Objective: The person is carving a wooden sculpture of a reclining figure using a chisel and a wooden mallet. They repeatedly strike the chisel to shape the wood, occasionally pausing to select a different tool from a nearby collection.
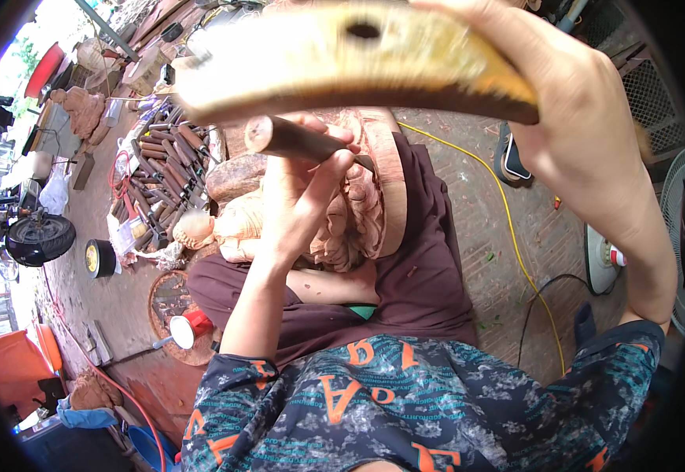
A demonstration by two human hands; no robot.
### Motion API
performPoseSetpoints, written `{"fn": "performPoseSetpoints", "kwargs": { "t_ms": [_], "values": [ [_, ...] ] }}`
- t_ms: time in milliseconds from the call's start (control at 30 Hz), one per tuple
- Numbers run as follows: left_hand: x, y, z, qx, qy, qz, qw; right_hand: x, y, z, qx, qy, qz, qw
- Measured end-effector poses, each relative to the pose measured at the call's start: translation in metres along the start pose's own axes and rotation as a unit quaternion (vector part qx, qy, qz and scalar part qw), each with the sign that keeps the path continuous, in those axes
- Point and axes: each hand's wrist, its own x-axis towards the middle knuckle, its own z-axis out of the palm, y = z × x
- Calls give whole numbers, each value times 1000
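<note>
My right hand (582, 110) is raised, its fingers closed round one end of a yellowish wooden mallet (335, 75), a thick curved block with a dark hole in it. The mallet is close to the camera and blurred. Below it, my left hand (299, 200) grips a wood chisel (299, 140) by its round brown handle. The chisel's tip points right, toward a pale wooden carving (240, 224) that lies across my lap. Part of the carving is a small figure with a rounded head; my left hand hides its middle.
A pile of wooden-handled chisels (171, 161) lies on the ground at the left. Near it stand a black round tin (100, 258) and a red cup (191, 328). A yellow cord (508, 212) crosses the floor at the right, near fans (677, 236). A motorbike wheel (41, 238) shows far left.
</note>
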Motion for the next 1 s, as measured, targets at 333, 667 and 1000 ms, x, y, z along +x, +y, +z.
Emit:
{"fn": "performPoseSetpoints", "kwargs": {
  "t_ms": [333,667,1000],
  "values": [
    [2,6,2,112,-7,13,994,0,-2,-1,-34,-44,3,998],
    [-28,1,-10,47,7,35,998,-1,-18,3,228,-50,35,972],
    [-29,-1,-13,34,26,58,997,2,-23,1,252,-46,33,966]
  ]
}}
